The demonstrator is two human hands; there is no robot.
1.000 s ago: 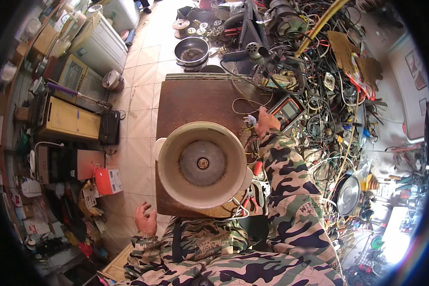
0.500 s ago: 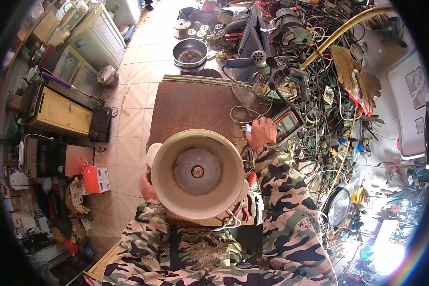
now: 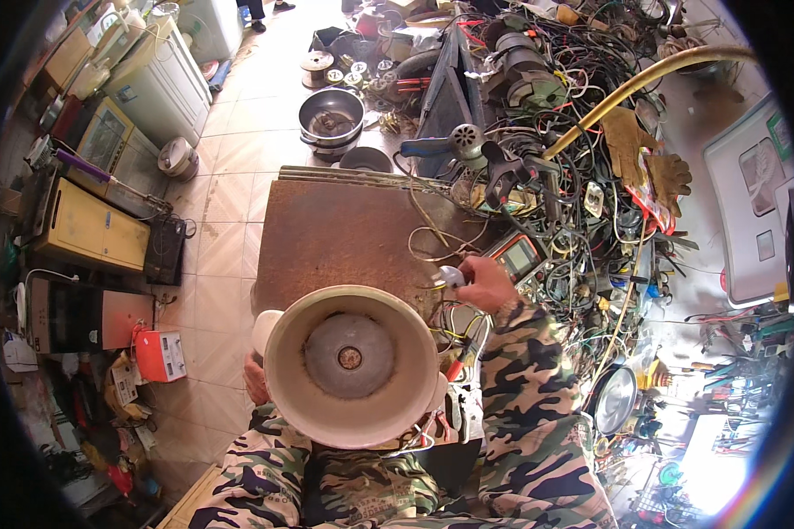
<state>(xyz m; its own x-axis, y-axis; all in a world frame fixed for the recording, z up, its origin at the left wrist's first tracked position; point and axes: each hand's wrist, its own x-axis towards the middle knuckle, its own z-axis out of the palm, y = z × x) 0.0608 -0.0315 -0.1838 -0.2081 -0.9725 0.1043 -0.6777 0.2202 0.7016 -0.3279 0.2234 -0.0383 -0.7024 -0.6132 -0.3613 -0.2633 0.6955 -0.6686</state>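
Note:
A beige rice cooker body [image 3: 278, 366], round and without its inner pot, stands in front of me at the near edge of the board. Inside it is a grey heating plate [image 3: 326, 375] with a rusty round centre. My left hand [image 3: 256, 379] grips the cooker's left side below the handle, its fingers mostly hidden by the wall. Over the board, to the right of the cooker, my right hand [image 3: 488, 284] pinches a white plug [image 3: 451, 277] by its body, prongs pointing left. Just beyond that hand lies an orange-edged multimeter [image 3: 519, 257].
The rusty brown board [image 3: 344, 225] carries a thin looped cable. A blue-handled heat gun [image 3: 432, 147] lies past its far edge. Tangled wires [image 3: 582, 256] heap along the right, with brown gloves [image 3: 631, 150] on top. Red-handled pliers [image 3: 441, 429] lie near my lap.
The whole view has shifted, with the scene lower and further left. My right hand has drawn slightly away from the multimeter, showing more of the plug. The cooker sits a little nearer me.

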